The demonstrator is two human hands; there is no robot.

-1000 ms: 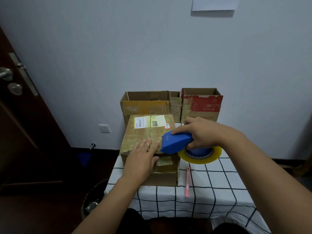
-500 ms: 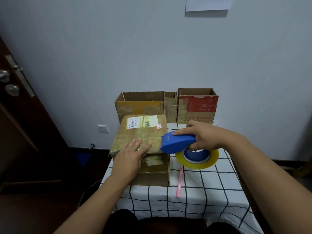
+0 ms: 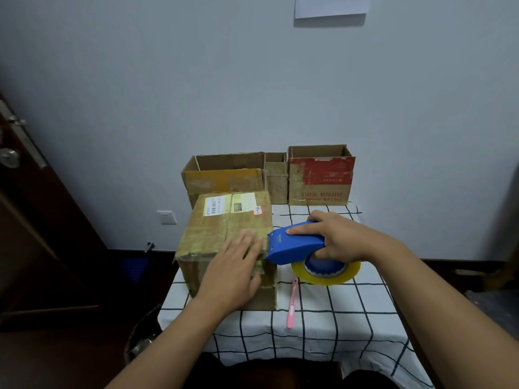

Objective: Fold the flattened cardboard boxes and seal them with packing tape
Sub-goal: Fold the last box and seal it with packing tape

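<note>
Pressing flat, the left hand (image 3: 234, 265) spreads straight fingers on the cardboard box (image 3: 224, 234) at the tabletop's (image 3: 337, 318) left edge; the right hand (image 3: 334, 238) grips the blue tape dispenser (image 3: 295, 245) beside it. Box label unreadable.

The counter's (image 3: 331, 327) near right part lies open, crossed only by a pink cutter (image 3: 292, 304) just beside the closed box (image 3: 224, 234) at the left edge. Three open boxes (image 3: 320, 175) wall off the far edge, and the tape dispenser (image 3: 297, 245) with its roll fills the middle.
</note>
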